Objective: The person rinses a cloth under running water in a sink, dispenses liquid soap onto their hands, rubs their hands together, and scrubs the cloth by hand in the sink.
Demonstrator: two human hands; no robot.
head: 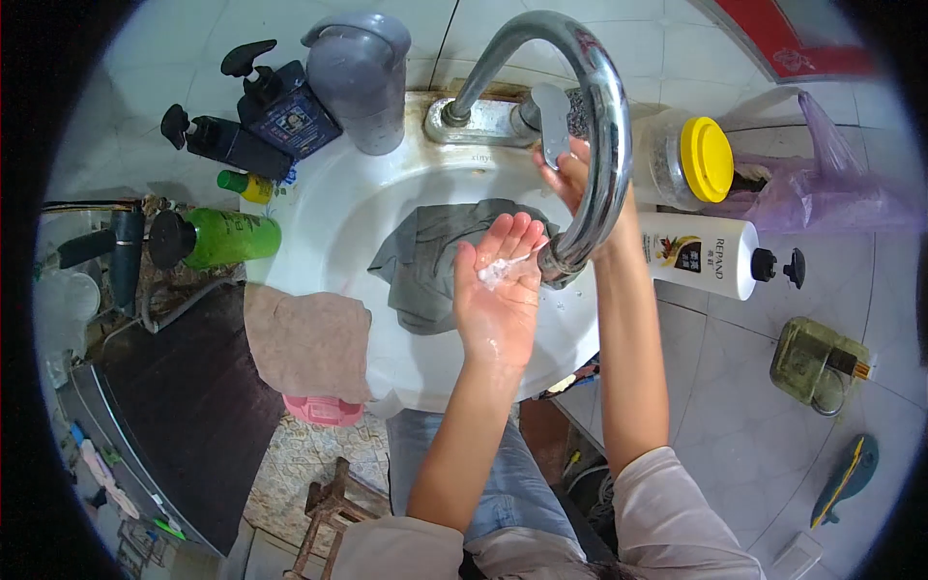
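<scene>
My left hand (499, 304) is held palm up over the white washbasin (428, 370), beside the spout of the chrome faucet (616, 145). White, wet-looking matter (494, 272), either foam or splashing water, lies on its palm, with a thin white streak running toward the spout. My right hand (573, 174) reaches behind the curved faucet neck. Its thumb and fingers sit on either side of the faucet lever (555, 127); the neck hides part of this hand. Below my left hand, a crumpled grey-green cloth (428, 268) lies in the basin.
Dark pump bottles (290, 109), a grey lidded container (362, 87) and a green pump bottle (232, 238) line the basin's left and back. A brown cloth (308, 341) drapes its left rim. Rightward are a yellow-lidded jar (707, 159) and a white pump bottle (703, 254).
</scene>
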